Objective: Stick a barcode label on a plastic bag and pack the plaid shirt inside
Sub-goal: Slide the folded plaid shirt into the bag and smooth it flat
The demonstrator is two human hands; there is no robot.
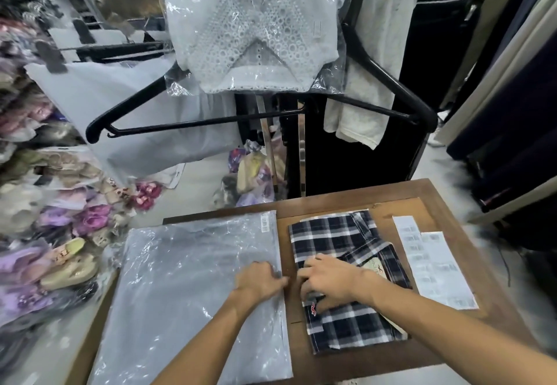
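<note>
A clear plastic bag (193,288) lies flat on the left half of the wooden table (401,201), at about 8 o'clock in the view, with a small barcode label (267,223) at its upper right corner; what, if anything, lies inside it cannot be told through the glare. Just beside it, at about 5 o'clock, the folded plaid shirt (340,264) rests on the bare wood, outside the bag, with a paper tag showing at its collar. To the shirt's right, toward 4 o'clock, two white sheets of barcode labels (434,261) lie overlapping. At 12 o'clock a second clear bag (256,32), holding a white eyelet garment, sits on top of a black hanger (193,122). The left hand (259,282) rests palm down on the right edge of the flat bag, fingers curled loosely onto the plastic, pressing rather than gripping. The right hand (328,282) lies on the shirt, fingers spread and bent, their tips touching the cloth near its left edge; whether it pinches any fabric cannot be told.
</note>
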